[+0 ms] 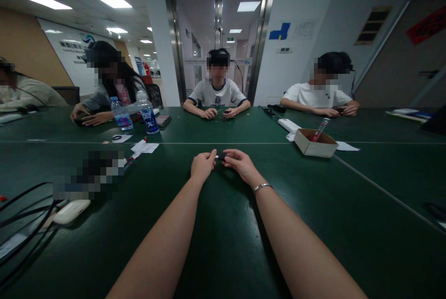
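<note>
A small black object with a silvery end [220, 157] is held between my two hands above the green table; its exact kind is too small to make out. My left hand [203, 166] pinches the silvery left end between thumb and fingers. From the other side, the fingers of my right hand [241, 164] are closed on the dark part. A silver bracelet [263, 187] circles my right wrist.
Beyond the right hand stands an open cardboard box [316, 146] with a red-and-clear tube [319, 129] in it. Two bottles [149, 115] and paper scraps [144, 147] are at the left. Black cables [29, 211] and a white device [72, 211] lie near left. Several people sit opposite.
</note>
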`<action>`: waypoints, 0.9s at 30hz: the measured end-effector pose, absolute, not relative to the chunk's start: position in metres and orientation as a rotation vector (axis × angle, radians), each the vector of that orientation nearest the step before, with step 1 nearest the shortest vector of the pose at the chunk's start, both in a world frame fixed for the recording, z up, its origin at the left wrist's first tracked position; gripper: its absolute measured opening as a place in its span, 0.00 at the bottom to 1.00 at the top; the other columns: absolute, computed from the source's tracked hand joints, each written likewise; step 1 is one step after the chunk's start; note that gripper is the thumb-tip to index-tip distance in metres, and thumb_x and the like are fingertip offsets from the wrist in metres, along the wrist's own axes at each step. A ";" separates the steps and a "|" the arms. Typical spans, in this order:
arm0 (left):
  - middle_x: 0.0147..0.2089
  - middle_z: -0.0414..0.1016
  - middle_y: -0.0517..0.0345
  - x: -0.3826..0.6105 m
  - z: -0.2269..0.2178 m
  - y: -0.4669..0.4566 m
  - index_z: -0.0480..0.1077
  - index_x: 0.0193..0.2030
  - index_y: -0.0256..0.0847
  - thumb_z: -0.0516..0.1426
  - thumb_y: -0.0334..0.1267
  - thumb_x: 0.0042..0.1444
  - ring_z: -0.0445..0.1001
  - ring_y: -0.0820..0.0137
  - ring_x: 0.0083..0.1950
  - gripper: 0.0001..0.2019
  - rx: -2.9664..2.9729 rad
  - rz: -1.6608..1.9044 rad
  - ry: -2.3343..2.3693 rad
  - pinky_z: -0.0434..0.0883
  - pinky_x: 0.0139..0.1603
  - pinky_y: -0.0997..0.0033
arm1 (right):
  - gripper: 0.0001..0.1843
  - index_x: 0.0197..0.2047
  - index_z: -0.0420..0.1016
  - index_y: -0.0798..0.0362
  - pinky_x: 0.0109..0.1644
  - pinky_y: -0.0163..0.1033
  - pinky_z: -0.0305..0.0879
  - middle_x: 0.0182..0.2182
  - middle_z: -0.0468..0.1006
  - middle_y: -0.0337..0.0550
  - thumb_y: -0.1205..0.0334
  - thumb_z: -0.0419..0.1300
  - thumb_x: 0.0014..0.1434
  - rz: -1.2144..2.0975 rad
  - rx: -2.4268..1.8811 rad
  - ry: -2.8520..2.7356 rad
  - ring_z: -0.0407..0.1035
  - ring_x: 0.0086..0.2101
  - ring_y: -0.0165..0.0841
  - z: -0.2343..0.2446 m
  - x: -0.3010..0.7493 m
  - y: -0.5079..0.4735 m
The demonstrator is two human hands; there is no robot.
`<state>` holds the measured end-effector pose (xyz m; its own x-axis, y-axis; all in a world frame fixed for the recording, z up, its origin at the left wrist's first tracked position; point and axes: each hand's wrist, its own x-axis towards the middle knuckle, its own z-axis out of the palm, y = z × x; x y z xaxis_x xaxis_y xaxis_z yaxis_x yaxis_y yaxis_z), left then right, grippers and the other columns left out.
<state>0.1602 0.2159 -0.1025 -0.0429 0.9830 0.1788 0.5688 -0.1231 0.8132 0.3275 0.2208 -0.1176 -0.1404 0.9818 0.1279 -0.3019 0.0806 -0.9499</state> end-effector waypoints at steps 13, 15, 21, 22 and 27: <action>0.17 0.67 0.59 0.159 -0.100 0.216 0.69 0.19 0.41 0.45 0.58 0.59 0.67 0.69 0.22 0.28 1.712 0.993 1.669 0.59 0.29 0.69 | 0.17 0.40 0.78 0.54 0.35 0.29 0.74 0.37 0.74 0.40 0.71 0.71 0.44 1.376 -0.822 -1.166 0.75 0.32 0.28 -0.117 0.328 0.220; 0.17 0.67 0.59 0.159 -0.100 0.216 0.69 0.19 0.41 0.45 0.58 0.60 0.67 0.69 0.22 0.28 1.711 0.987 1.668 0.59 0.29 0.69 | 0.17 0.40 0.78 0.54 0.34 0.29 0.74 0.37 0.74 0.40 0.71 0.70 0.44 1.374 -0.823 -1.163 0.75 0.32 0.28 -0.116 0.328 0.219; 0.17 0.67 0.59 0.158 -0.100 0.216 0.68 0.19 0.41 0.45 0.59 0.59 0.66 0.69 0.22 0.28 1.707 0.982 1.647 0.59 0.29 0.69 | 0.17 0.40 0.79 0.54 0.35 0.29 0.74 0.37 0.75 0.41 0.73 0.70 0.44 1.405 -0.825 -1.129 0.75 0.32 0.29 -0.114 0.328 0.218; 0.18 0.67 0.60 0.158 -0.100 0.216 0.69 0.20 0.41 0.45 0.59 0.59 0.66 0.70 0.22 0.28 1.710 0.988 1.637 0.59 0.29 0.69 | 0.16 0.39 0.79 0.54 0.34 0.29 0.73 0.35 0.76 0.41 0.72 0.70 0.44 1.415 -0.828 -1.117 0.76 0.32 0.30 -0.114 0.328 0.218; 0.21 0.70 0.59 0.158 -0.106 0.219 0.70 0.24 0.40 0.48 0.59 0.58 0.68 0.70 0.24 0.25 1.733 1.054 1.534 0.60 0.29 0.71 | 0.13 0.38 0.78 0.57 0.29 0.29 0.71 0.27 0.77 0.42 0.69 0.70 0.46 1.425 -0.868 -1.062 0.74 0.26 0.29 -0.113 0.327 0.219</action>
